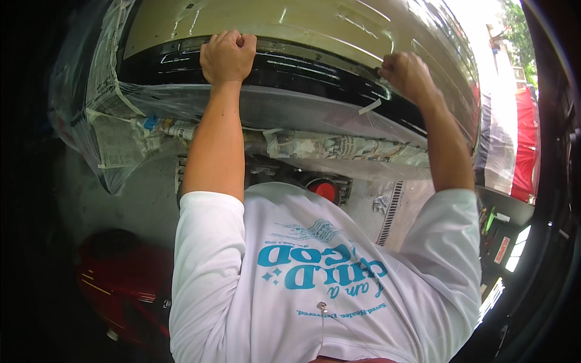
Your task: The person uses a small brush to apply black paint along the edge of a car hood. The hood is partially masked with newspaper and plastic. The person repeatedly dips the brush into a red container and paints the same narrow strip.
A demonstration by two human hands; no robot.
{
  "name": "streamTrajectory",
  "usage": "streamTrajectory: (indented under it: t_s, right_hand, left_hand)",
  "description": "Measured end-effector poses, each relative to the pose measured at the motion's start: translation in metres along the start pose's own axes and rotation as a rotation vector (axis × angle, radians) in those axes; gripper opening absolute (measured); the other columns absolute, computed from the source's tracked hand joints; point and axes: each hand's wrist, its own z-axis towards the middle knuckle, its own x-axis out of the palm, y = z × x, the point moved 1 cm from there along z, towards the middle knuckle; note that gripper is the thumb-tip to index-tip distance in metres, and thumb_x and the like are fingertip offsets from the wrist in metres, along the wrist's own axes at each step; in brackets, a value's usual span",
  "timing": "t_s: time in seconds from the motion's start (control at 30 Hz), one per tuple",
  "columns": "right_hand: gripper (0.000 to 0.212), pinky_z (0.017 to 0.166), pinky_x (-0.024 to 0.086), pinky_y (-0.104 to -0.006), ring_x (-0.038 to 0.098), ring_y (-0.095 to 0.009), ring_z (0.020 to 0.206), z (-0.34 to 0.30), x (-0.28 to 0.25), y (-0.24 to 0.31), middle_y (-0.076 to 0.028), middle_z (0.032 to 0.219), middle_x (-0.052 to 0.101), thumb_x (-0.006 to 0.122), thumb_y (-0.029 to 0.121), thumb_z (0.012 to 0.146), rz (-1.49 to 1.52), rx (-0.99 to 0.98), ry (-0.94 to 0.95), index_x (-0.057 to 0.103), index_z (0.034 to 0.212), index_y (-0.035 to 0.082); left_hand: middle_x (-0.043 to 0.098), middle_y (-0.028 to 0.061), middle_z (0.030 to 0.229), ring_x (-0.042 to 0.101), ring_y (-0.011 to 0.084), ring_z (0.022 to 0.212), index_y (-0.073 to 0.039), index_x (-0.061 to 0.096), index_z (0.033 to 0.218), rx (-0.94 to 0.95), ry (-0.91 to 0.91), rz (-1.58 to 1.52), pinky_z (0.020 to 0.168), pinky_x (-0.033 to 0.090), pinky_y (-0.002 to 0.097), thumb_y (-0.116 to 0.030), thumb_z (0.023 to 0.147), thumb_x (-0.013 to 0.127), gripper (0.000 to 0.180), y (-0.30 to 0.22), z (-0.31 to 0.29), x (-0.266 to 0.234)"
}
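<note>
A gold-coloured vehicle panel (242, 18) lies before me, with a glossy black panel (290, 75) along its near side. A dark narrow strip (315, 56) runs along the border between them. My left hand (228, 57) is closed in a fist on that border, left of the middle, knuckles up. Farther right, my right hand (410, 75) is closed too, its fingertips at the right part of the border. Whatever either hand grips is hidden by the fingers. A short pale piece of tape (370, 107) sticks to the black panel's lower edge.
Newspaper masking (345, 148) and clear plastic sheeting (163, 94) cover the vehicle below and at the left. Under it sits a round thing with a red top (324, 190) on the floor. A dark red vehicle (124, 284) stands lower left; red cloth (525, 142) hangs at right.
</note>
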Motion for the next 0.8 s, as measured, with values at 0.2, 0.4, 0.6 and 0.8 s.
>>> streamTrajectory:
  t_s: [0.2,0.4,0.6,0.8]
  right_hand:
    - [0.022,0.088,0.058,-0.0506,0.073,-0.037,0.099,-0.025,0.020,0.010,-0.011,0.108,0.075,0.069,0.029,0.098,-0.027,0.052,-0.094,0.078,0.102,0.009]
    - [0.021,0.084,0.059,-0.0504,0.074,-0.037,0.092,-0.009,0.016,0.009,-0.013,0.100,0.077,0.072,0.028,0.095,-0.074,-0.013,-0.038,0.078,0.099,0.009]
    - [0.020,0.069,0.057,-0.0444,0.071,-0.028,0.070,0.051,-0.014,-0.022,-0.013,0.076,0.075,0.085,0.022,0.082,0.263,0.004,0.331,0.077,0.088,0.005]
    - [0.024,0.085,0.058,-0.0453,0.075,-0.036,0.091,-0.004,0.000,-0.012,-0.016,0.095,0.078,0.081,0.028,0.088,0.112,0.027,0.010,0.077,0.095,0.005]
  left_hand:
    - [0.070,-0.0009,0.076,0.066,0.0245,0.082,-0.013,0.066,0.065,0.021,-0.031,-0.017,0.080,0.048,0.0415,-0.031,0.084,0.066,0.026,0.003,-0.004,-0.001]
    - [0.070,-0.0010,0.074,0.066,0.0244,0.080,-0.012,0.065,0.065,0.005,-0.029,-0.034,0.078,0.048,0.0420,-0.031,0.083,0.066,0.026,0.001,-0.008,-0.001]
    - [0.071,0.0004,0.076,0.066,0.0253,0.081,-0.012,0.065,0.065,0.011,-0.019,0.028,0.080,0.048,0.0419,-0.031,0.084,0.065,0.027,-0.002,0.000,-0.005]
    - [0.070,0.0010,0.076,0.065,0.0256,0.082,-0.012,0.062,0.064,-0.014,-0.010,-0.006,0.080,0.048,0.0427,-0.030,0.085,0.065,0.028,0.000,-0.001,0.000]
